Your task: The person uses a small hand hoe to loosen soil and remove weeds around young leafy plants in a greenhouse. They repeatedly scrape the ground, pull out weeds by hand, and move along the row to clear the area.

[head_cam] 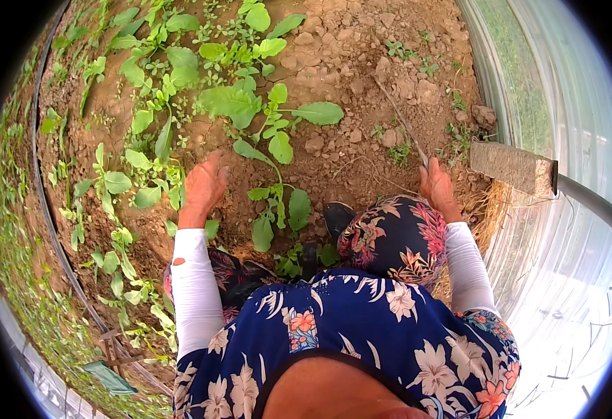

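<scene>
My right hand [437, 186] grips the near end of a long, thin, soil-coloured tool [401, 116]. Its far end rests on or just above the crumbly soil [355, 97]; the exact kind of tool is hard to tell. On the other side, my left hand [205, 183] hovers low over the ground, its fingertips blurred. Nothing shows in it, and its finger spacing is unclear. Leafy green seedlings [151, 195] grow just left of that hand. Between my hands stands a larger broad-leaved plant [280, 146], with another leafy plant [272, 214] nearer my feet.
Clear plastic sheeting [557, 105] walls the right side. A concrete block [515, 166] with a grey pipe [591, 201] juts in beside dry straw [494, 209]. A black drip hose [39, 173] runs along the left. Small weeds [400, 153] dot the soil near the tool.
</scene>
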A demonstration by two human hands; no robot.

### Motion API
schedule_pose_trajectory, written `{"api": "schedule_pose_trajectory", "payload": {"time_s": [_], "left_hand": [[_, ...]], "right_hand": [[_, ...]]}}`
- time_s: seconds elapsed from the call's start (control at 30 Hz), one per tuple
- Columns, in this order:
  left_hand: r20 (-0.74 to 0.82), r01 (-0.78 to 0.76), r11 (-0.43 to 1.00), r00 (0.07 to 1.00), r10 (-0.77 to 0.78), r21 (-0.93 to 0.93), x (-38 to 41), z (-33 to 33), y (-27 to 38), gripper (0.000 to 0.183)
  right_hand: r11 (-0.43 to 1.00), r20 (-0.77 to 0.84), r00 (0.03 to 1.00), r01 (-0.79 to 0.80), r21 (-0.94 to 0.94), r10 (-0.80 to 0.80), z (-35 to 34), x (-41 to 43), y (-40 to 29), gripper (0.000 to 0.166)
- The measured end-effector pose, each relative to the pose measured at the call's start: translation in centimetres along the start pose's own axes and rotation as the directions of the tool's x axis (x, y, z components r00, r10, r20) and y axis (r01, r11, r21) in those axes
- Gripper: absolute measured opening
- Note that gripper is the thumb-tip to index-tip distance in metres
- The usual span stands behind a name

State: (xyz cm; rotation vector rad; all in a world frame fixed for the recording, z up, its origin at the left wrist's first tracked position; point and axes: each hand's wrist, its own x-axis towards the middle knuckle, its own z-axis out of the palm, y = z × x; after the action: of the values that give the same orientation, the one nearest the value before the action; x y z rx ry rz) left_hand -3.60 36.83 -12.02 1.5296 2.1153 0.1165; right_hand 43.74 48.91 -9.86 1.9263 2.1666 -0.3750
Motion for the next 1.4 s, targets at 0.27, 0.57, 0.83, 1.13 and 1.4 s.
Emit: {"api": "schedule_pose_trajectory", "payload": {"time_s": [0.27, 0.57, 0.83, 1.13, 1.4], "left_hand": [[-0.064, -0.075, 0.997, 0.995, 0.073, -0.021, 0.2, 0.3, -0.2, 0.036], [-0.084, -0.099, 0.995, 0.992, 0.097, -0.023, 0.4, 0.4, -0.3, 0.036], [-0.043, -0.043, 0.999, 0.998, 0.044, 0.012, 0.1, -0.3, 0.3, 0.035], [-0.07, -0.025, 0.999, 0.997, 0.027, 0.021, -0.3, -0.7, 0.4, 0.034], [-0.07, -0.037, 0.999, 0.997, 0.036, -0.006, -0.2, -0.8, 0.4, 0.031]], "right_hand": [[0.995, -0.066, 0.997, 0.054, 0.087, -0.048, -0.5, 0.8, -1.1, 0.027], [0.959, -0.055, 0.975, 0.223, 0.173, -0.217, 2.0, 7.2, -8.7, 0.027], [0.951, 0.123, 0.979, 0.119, 0.286, -0.16, 1.5, 2.1, -4.0, 0.029], [0.328, 0.374, 0.923, -0.382, 0.864, 0.091, -4.8, 2.5, -9.7, 0.023], [0.881, -0.3, 0.949, 0.222, 0.419, -0.097, -3.5, 7.1, -12.4, 0.029]]}}
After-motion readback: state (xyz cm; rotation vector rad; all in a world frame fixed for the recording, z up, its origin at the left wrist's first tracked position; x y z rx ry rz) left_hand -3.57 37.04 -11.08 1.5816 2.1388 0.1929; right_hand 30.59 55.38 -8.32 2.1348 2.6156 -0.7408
